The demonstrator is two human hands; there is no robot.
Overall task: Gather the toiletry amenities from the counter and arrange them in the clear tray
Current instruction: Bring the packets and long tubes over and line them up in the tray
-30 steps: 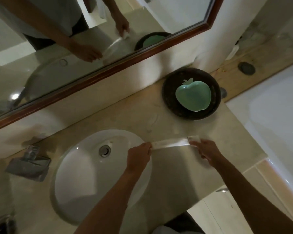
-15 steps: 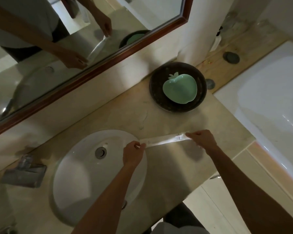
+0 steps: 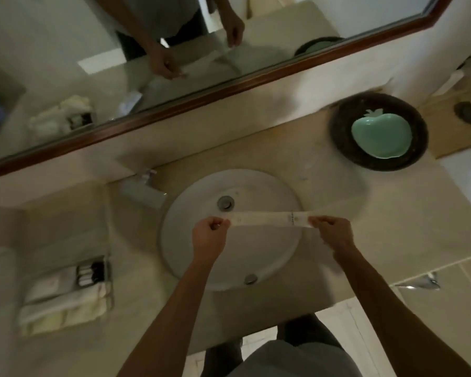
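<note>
Counter (image 3: 392, 213): beige stone, one; blurred by motion.
Sink (image 3: 201, 254): one white round basin set in the counter.
Clear tray (image 3: 108, 270): one, at the counter's left end, holding white packets and small dark-capped bottles; count unclear.
Left hand (image 3: 208, 236): fingers curled, pinching the packet's left end.
Right hand (image 3: 333, 232): fingers curled, pinching the right end.
Long packet (image 3: 268, 219): one, white, flat, narrow, small dark print; stretched level above the sink.

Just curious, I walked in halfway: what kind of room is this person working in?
Most likely a hotel bathroom. A round sink is set in a stone counter below a framed mirror, and a clear tray holds folded towels and small toiletries.
</note>
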